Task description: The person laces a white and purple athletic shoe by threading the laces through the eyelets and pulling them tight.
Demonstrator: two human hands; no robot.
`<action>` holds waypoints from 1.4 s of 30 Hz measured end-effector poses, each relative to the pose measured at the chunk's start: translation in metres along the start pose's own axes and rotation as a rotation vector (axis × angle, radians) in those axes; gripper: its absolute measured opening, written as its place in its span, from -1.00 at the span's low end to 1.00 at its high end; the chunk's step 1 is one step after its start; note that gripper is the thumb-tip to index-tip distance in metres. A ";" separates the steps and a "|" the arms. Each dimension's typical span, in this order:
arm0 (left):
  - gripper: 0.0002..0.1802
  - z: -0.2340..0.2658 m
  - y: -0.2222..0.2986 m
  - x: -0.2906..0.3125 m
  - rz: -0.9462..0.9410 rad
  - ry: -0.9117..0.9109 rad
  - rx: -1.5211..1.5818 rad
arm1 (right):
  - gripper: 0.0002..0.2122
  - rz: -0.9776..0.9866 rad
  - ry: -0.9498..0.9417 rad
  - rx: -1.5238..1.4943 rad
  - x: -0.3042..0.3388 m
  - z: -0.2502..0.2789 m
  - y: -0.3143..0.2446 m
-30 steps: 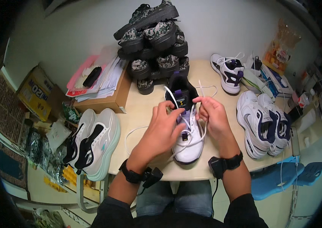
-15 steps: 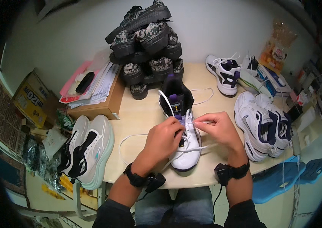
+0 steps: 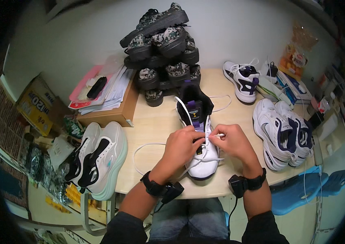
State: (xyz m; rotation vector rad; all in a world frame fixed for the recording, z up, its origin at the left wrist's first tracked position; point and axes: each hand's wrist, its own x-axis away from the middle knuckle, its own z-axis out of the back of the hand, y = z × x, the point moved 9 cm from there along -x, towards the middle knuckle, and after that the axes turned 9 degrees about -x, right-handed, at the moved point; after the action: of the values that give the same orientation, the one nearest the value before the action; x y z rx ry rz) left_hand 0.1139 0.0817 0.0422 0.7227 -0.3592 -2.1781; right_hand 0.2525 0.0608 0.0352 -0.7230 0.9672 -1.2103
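Note:
A white sneaker (image 3: 207,166) with a black and purple collar stands upright at the table's front edge, toe toward me. White shoelace (image 3: 148,145) runs loosely across its toe and loops out on the table to the left. My right hand (image 3: 234,140) is closed, pinching a white lace end at the shoe's right eyelet row. My left hand (image 3: 181,147) is closed too, with thumb and fingertips together over the lacing gap, nearly meeting the right fingers. Whatever lies between the left fingertips is hidden. The dark tongue (image 3: 195,112) shows above both hands.
A matching sneaker (image 3: 243,81) stands behind on the right. White sneakers (image 3: 270,132) sit right, pale ones (image 3: 108,156) left. Camouflage shoes (image 3: 168,53) are stacked at the back. Papers lie on a cardboard box (image 3: 115,117). A blue stool (image 3: 302,191) is below right.
My left fingertips have moved right, over the lacing gap toward the right eyelets. My right fingers have curled in closer around the lace. The whole view has shifted slightly.

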 end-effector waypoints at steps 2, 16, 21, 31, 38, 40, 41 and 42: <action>-0.79 0.000 0.001 0.000 -0.008 0.010 -0.004 | -0.82 0.038 0.008 0.017 0.000 -0.001 -0.002; -0.87 0.001 -0.002 0.001 -0.068 0.066 0.002 | -0.85 0.116 0.067 -0.124 -0.003 -0.004 -0.002; -0.90 0.016 0.006 0.003 -0.112 0.191 0.121 | -0.84 0.102 0.002 -0.088 -0.006 -0.008 -0.011; -0.88 0.014 -0.021 -0.002 0.088 0.061 0.832 | -0.79 0.005 -0.055 -0.287 -0.008 -0.018 0.010; -0.81 0.031 -0.045 -0.007 0.063 0.206 1.144 | -0.74 -0.054 -0.156 -0.274 -0.008 -0.024 0.006; -0.84 0.046 -0.051 -0.005 0.059 0.331 1.119 | -0.65 -0.098 -0.236 -0.265 -0.006 -0.028 0.007; -0.85 0.050 -0.053 -0.005 0.036 0.371 1.101 | -0.65 -0.100 -0.237 -0.265 -0.005 -0.028 0.006; -0.85 0.050 -0.054 -0.006 0.037 0.371 1.103 | -0.61 -0.093 -0.264 -0.226 -0.004 -0.029 0.004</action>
State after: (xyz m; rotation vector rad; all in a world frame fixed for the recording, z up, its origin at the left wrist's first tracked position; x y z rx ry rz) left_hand 0.0544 0.1213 0.0588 1.6395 -1.3854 -1.6224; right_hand 0.2279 0.0665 0.0203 -1.0885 0.8641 -1.0627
